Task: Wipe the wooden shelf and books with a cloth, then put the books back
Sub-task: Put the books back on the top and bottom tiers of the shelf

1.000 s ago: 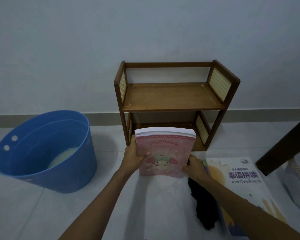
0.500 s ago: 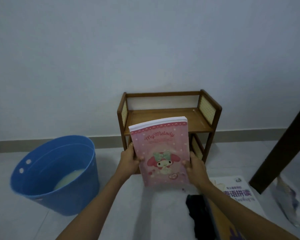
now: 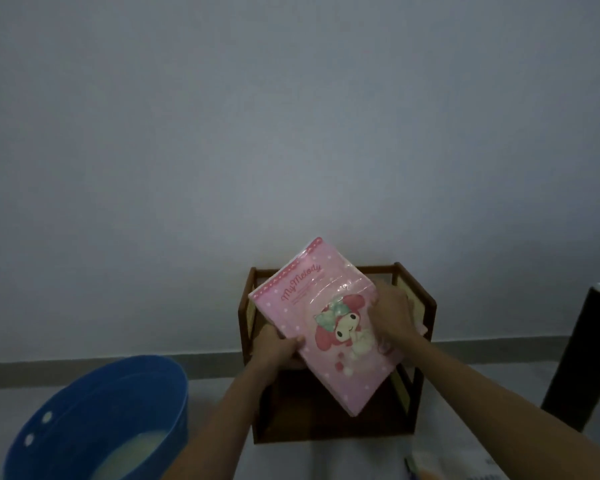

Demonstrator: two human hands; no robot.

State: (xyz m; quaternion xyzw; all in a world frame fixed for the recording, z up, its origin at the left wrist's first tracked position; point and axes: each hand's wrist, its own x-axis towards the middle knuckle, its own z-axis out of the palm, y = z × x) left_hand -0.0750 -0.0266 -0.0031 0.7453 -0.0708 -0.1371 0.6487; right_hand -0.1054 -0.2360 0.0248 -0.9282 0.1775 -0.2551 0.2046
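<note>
A pink "My Melody" book (image 3: 321, 317) is held tilted in front of the small wooden shelf (image 3: 418, 303), its top edge leaning left and up. My left hand (image 3: 278, 346) grips its lower left edge. My right hand (image 3: 390, 311) holds its right edge, fingers curled over the cover. The book hides most of the shelf's upper board. A second book (image 3: 454, 467) lies on the floor at the lower right, only partly in frame. No cloth shows in this frame.
A blue plastic tub (image 3: 104, 417) with pale water stands on the floor to the left of the shelf. A dark table leg (image 3: 579, 358) rises at the right. The shelf stands against a plain grey wall.
The book has risen from the floor to the level of the upper shelf and turned slantwise. My right hand moved up along its right edge. My head tilted upward.
</note>
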